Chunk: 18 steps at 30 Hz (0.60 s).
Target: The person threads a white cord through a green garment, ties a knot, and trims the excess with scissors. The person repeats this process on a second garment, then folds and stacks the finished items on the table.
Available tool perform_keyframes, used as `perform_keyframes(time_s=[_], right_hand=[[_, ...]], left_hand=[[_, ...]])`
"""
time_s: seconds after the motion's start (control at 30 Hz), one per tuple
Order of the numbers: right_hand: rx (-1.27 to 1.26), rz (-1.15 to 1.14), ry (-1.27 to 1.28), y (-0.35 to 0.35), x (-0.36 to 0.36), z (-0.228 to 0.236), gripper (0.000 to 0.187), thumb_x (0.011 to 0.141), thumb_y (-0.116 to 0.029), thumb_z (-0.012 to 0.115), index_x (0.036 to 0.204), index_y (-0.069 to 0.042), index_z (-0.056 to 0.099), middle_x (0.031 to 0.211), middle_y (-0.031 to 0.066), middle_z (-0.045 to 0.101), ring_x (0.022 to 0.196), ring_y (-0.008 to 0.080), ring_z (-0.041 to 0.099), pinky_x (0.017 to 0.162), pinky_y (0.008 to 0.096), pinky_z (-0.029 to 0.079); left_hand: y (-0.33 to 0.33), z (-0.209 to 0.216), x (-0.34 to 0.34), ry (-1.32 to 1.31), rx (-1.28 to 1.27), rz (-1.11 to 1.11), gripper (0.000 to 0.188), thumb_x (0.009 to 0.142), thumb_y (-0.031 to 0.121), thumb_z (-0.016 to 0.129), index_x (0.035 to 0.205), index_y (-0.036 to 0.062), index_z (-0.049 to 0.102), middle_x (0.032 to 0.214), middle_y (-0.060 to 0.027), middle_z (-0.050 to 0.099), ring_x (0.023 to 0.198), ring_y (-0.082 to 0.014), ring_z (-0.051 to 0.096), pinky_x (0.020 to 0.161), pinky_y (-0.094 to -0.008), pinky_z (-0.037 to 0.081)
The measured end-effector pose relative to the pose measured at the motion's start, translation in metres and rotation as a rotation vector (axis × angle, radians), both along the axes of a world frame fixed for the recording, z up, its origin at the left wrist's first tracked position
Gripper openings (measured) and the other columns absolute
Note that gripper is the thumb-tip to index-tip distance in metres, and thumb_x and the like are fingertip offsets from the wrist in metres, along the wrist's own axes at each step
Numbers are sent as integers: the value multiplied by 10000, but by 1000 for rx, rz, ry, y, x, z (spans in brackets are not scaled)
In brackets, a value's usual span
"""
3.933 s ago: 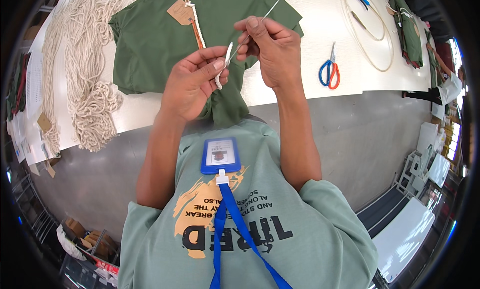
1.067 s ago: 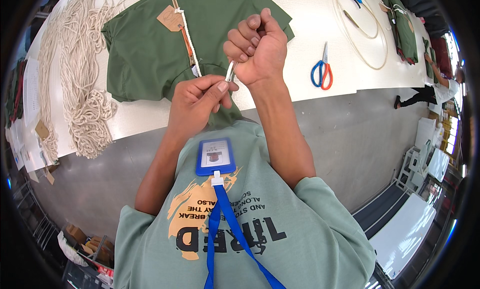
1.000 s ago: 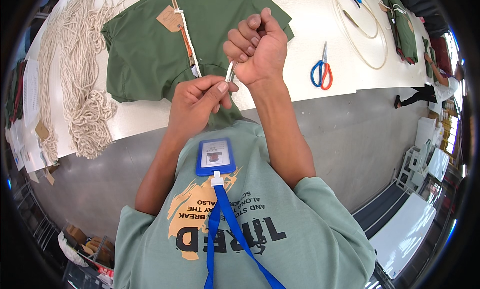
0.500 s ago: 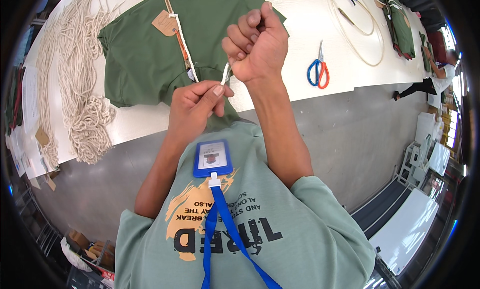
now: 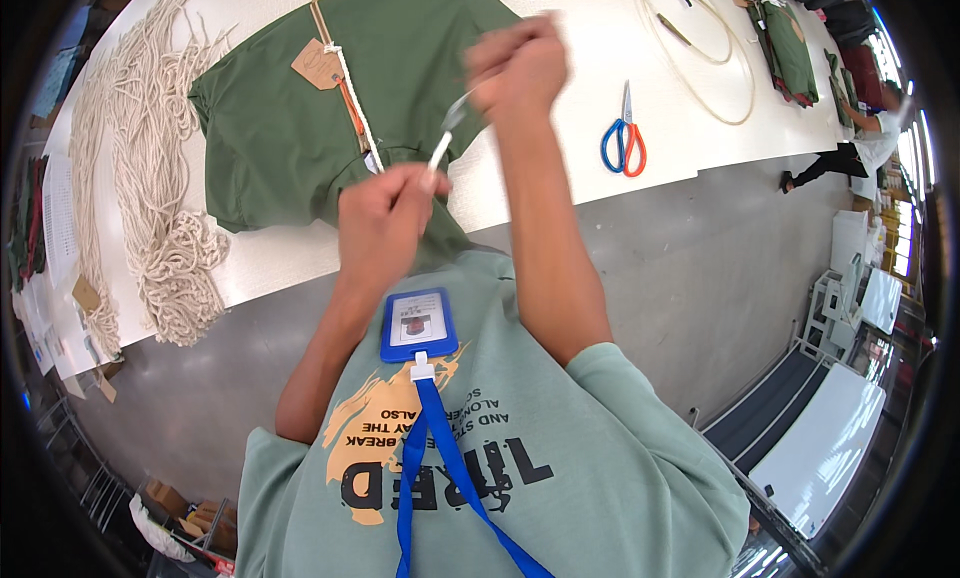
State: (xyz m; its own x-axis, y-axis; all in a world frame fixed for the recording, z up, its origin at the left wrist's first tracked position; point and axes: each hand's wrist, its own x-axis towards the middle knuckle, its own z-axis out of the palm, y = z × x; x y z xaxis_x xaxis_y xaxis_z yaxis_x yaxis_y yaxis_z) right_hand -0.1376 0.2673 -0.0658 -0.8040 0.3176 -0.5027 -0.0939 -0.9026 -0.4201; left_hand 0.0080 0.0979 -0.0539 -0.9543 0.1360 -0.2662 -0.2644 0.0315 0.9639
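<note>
L hand and R hand farther apart than in prev. frame; more white cord + thin metal tool now visible betw. them.

Cord: short, white, pulled approx. straight, slanting up & right from L hand. Tool at its upper end, grey, shiny, blurred; exact join unclear. Both held in air, just in from near edge of tabletop, by right side of green cloth. Cloth creased, spread, narrowing toward near edge; brown tag and second white cord on it.

Edges/room: near edge runs slantwise, rising to the right; floor beyond it. Bare strip of tabletop betw. R forearm and scissors, which lie near that edge, blades to far side. Pale coil farther right. L side crowded: rope bundle hangs over near edge.

Grip: L thumb + index pinched tight on lower end of cord, no gap seen. R fingers curled in, clenched on upper part of tool; motion blur, fingertip contact not resolvable.
</note>
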Motion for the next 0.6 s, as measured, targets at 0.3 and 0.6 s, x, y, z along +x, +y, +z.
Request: perform_keyframes(time_s=[0.3,0.6], right_hand=[[995,571,151,34,48,38,389,1035,-313,548,798,-8,594,551,-27,392,425,59,340,387,236,225],[617,750,26,4,101,29,364,1015,-345,579,917,-6,667,645,-18,503,473,27,356,403,215,242]], left_hand=[[-12,5,-11,129,76,-33,259,1035,168,543,967,-30,695,619,40,497,562,-36,410,526,-208,317],[-9,2,-16,120,68,-107,346,1066,240,485,1025,-38,685,638,20,517,575,-33,423,539,-205,319]])
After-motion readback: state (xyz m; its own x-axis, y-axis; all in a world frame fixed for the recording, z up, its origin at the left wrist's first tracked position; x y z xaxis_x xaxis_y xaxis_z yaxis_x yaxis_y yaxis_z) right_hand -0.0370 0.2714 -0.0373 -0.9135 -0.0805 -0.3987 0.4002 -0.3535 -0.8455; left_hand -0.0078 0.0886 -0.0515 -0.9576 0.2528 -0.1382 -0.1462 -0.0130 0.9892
